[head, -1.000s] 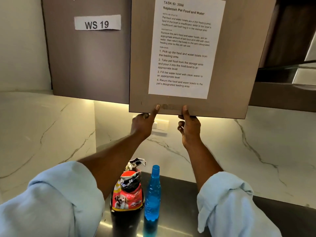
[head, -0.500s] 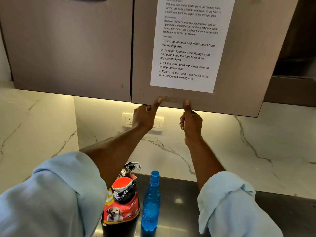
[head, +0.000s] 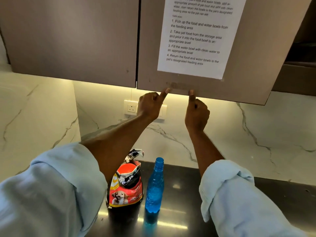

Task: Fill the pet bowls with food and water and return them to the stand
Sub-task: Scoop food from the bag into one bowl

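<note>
Left hand (head: 150,105) on door (head: 239,74); bag (head: 125,190) below

Head camera (wide-angle, the only view) faces forward, seemingly slightly upward, near the cabinet door (head: 253,65).

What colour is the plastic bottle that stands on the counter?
The bottle is translucent blue with a blue cap, seen best in the head view.

Count: 2 hands, left hand (head: 150,106) and right hand (head: 196,115). Above the fingers: 2 cabinet doors (head: 71,40), 1 printed task sheet (head: 196,40). Below the fingers, on the bench (head: 282,194): 1 pet food bag (head: 126,185), 1 blue water bottle (head: 154,189).
</note>
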Available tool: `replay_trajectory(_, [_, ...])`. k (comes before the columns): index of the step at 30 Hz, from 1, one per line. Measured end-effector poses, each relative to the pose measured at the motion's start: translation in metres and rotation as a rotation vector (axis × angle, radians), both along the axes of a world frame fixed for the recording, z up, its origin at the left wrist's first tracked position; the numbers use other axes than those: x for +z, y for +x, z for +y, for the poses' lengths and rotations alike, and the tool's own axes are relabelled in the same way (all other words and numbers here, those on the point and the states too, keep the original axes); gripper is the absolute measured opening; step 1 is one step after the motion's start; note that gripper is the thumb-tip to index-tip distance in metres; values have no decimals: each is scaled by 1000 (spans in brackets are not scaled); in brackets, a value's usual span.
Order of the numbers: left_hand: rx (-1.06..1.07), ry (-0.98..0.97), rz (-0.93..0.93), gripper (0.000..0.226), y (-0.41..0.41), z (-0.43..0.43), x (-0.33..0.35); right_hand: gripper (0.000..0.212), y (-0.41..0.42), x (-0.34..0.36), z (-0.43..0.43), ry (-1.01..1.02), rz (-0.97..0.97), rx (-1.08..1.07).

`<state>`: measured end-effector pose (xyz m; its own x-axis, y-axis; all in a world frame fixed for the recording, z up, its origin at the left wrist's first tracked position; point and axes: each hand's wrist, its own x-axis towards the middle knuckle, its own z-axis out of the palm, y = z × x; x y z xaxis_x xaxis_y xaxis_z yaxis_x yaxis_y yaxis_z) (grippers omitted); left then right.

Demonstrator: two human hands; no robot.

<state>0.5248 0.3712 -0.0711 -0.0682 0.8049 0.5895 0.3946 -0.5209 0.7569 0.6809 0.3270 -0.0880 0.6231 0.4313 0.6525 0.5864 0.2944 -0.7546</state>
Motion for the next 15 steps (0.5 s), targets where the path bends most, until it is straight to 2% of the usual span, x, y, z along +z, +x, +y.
replay_trajectory(3, [20,14,124,94,-23,1,-21,48,-9,-34,5,-136,-149,-10])
replay_trajectory(5, [19,6,198,81,-46,-1,-36,34,-25,-60,7,-194,-228,94])
replay_trajectory(7, [17,-13,277,62,-61,-3,-51,33,-42,-78,4,-173,-279,225])
replay_trajectory(11, [31,-171,331,41,-104,0,-95,35,-90,-105,12,-213,-400,413])
replay_trajectory(15, [56,-394,372,31,-143,5,-140,23,-119,-132,27,-458,-488,633])
